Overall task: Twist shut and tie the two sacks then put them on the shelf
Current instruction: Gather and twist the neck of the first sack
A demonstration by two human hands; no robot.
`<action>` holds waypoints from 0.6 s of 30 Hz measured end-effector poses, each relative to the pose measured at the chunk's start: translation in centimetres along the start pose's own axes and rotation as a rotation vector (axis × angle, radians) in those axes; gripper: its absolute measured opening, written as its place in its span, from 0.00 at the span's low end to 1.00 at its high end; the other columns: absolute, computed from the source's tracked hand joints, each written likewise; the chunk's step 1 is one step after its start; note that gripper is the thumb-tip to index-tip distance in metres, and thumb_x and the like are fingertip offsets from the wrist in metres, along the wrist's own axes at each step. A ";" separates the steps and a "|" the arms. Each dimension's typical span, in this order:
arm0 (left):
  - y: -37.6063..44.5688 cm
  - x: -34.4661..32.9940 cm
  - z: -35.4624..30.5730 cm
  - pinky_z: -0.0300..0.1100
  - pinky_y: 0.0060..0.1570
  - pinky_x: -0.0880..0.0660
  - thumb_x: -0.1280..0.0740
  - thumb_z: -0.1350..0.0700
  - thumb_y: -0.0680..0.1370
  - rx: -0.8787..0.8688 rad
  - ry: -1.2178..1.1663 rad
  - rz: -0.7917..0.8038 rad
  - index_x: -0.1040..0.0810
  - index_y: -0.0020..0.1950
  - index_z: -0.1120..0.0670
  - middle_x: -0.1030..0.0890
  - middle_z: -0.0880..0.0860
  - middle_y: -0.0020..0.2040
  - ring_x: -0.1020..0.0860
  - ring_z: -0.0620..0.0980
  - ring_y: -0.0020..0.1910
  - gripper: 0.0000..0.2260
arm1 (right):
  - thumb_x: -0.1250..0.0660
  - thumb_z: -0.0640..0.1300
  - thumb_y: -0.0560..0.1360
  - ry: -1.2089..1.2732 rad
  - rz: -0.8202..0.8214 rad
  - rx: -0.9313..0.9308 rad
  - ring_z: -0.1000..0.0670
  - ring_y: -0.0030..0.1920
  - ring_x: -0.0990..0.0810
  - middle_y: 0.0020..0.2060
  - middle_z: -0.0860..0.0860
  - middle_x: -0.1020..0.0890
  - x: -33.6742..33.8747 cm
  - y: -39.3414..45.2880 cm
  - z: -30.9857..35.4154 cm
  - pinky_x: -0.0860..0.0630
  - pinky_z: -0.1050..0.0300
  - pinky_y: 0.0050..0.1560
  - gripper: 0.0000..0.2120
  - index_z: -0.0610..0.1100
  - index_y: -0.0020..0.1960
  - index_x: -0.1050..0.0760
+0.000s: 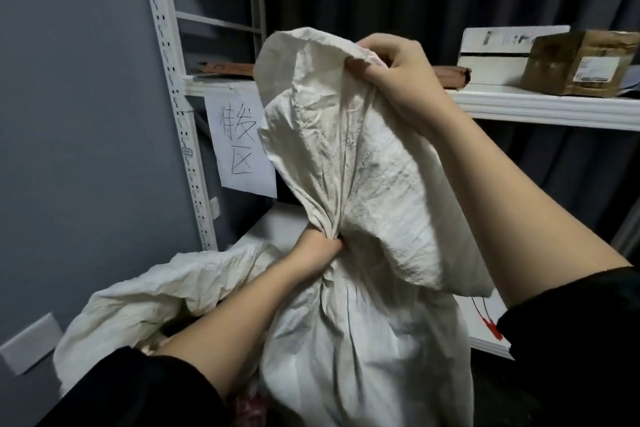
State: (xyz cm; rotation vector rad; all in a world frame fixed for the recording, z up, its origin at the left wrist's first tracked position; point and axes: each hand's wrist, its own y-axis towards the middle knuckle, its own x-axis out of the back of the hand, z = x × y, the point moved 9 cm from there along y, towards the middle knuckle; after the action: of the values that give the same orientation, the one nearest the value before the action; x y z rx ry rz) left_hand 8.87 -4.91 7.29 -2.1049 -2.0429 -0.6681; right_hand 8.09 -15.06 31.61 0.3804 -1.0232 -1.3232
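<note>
Sack (363,340) neck gripped by left hand (318,248); top pinched by right hand (398,80). Second sack (145,298) partly hidden. Box (581,62) label unreadable; sign (239,142) handwritten: 待发区.

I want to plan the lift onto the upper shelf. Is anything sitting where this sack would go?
Partly. The upper shelf holds a brown cardboard box and a white box on its right, and a flat reddish item behind the right hand. The sack hides the middle.

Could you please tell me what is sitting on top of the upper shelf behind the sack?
On the upper shelf stand a white box and a brown cardboard box, plus a flat reddish-brown item. The raised sack and right hand cover the shelf's middle.
</note>
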 end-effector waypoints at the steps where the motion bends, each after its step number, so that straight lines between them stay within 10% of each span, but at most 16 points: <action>1: 0.0 0.3 0.5 0.28 0.59 0.37 0.39 0.67 0.77 0.034 0.005 -0.016 0.32 0.70 0.62 0.27 0.56 0.67 0.31 0.52 0.69 0.21 | 0.33 0.42 0.76 0.002 -0.014 -0.031 0.65 0.40 0.24 0.39 0.58 0.21 0.1 -0.2 -0.5 0.29 0.69 0.43 0.02 0.45 0.48 0.22; 7: -0.1 3.7 2.2 0.31 0.57 0.38 0.43 0.70 0.76 0.059 -0.117 -0.174 0.31 0.71 0.58 0.27 0.51 0.66 0.32 0.48 0.68 0.23 | 0.24 0.56 0.66 -0.142 0.243 -0.428 0.54 0.54 0.21 0.59 0.54 0.26 1.0 -4.2 -6.4 0.23 0.56 0.54 0.37 0.51 0.68 0.39; 14: -0.5 4.2 5.1 0.36 0.38 0.26 0.40 0.63 0.77 0.262 -0.401 -0.124 0.23 0.41 0.56 0.18 0.47 0.32 0.22 0.49 0.39 0.09 | 0.23 0.55 0.63 0.172 0.270 -0.567 0.46 0.51 0.16 0.57 0.47 0.20 1.4 -7.5 -10.3 0.20 0.48 0.54 0.31 0.52 0.60 0.33; 18: -0.4 4.1 4.9 0.45 0.54 0.25 0.36 0.63 0.77 0.260 -0.348 -0.055 0.25 0.58 0.58 0.19 0.57 0.48 0.20 0.55 0.49 0.10 | 0.30 0.49 0.71 0.149 0.513 -0.595 0.53 0.51 0.17 0.56 0.49 0.20 -0.5 -8.4 -10.4 0.21 0.60 0.47 0.23 0.47 0.63 0.30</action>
State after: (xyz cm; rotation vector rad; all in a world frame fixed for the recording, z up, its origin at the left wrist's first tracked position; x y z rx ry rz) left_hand 9.51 0.79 4.48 -2.1324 -2.2190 -0.0311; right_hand 11.14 -19.97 19.53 -0.2231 -0.5110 -1.0455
